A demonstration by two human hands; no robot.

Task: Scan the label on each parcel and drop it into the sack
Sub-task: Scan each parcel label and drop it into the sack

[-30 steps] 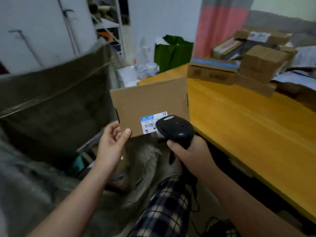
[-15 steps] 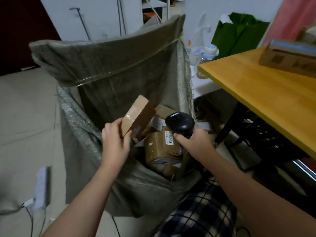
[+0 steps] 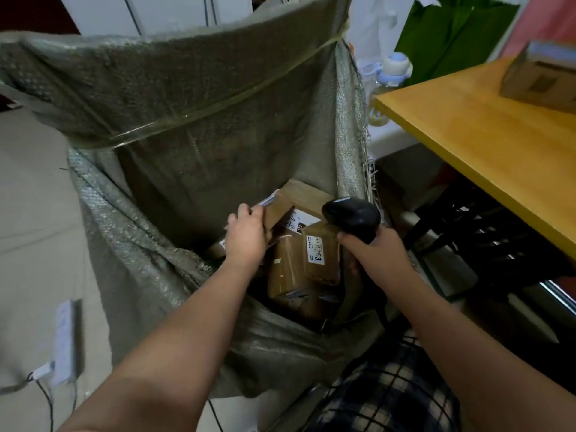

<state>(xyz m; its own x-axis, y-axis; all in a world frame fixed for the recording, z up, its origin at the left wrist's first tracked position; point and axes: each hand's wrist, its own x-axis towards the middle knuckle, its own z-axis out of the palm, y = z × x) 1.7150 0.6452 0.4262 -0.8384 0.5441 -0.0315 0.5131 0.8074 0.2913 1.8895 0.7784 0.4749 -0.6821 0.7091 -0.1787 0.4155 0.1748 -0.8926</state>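
With the fingers [image 3: 241, 213] of the left hand [image 3: 247, 238], curled over the near edge of a flat cardboard parcel [image 3: 279, 207] and gripped it, tilted up and away. Held it low inside the mouth of the grey woven sack [image 3: 187, 98], just above the parcels already lying there, probably so that it would slip a short way rather than fall. Saw no gap between fingers and cardboard, so judged the release as not yet made.

Just right of those fingers, wrapped the right hand [image 3: 374, 254] firmly round the handle of the black scanner [image 3: 352, 215], its head over the sack's right rim. Judged it parked there, out of the parcel's path and ready for another label.

Below and between the two hands, found a labelled brown parcel [image 3: 321, 254] leaning on a taped brown parcel [image 3: 285, 272], with more cardboard behind. Far beyond the fingers, noted the sack's back wall standing tall and banded with clear tape, apparently to hold the mouth open for one-handed drops.

Well to the right of the right hand, made out the wooden table [image 3: 467, 126] with a blurred box [image 3: 542, 82] on it, presumably awaiting its scan. Beyond the table's near corner, a pale-capped bottle [image 3: 391, 73]. Down left of the left forearm, spotted a white power strip [image 3: 64, 341] on the floor.
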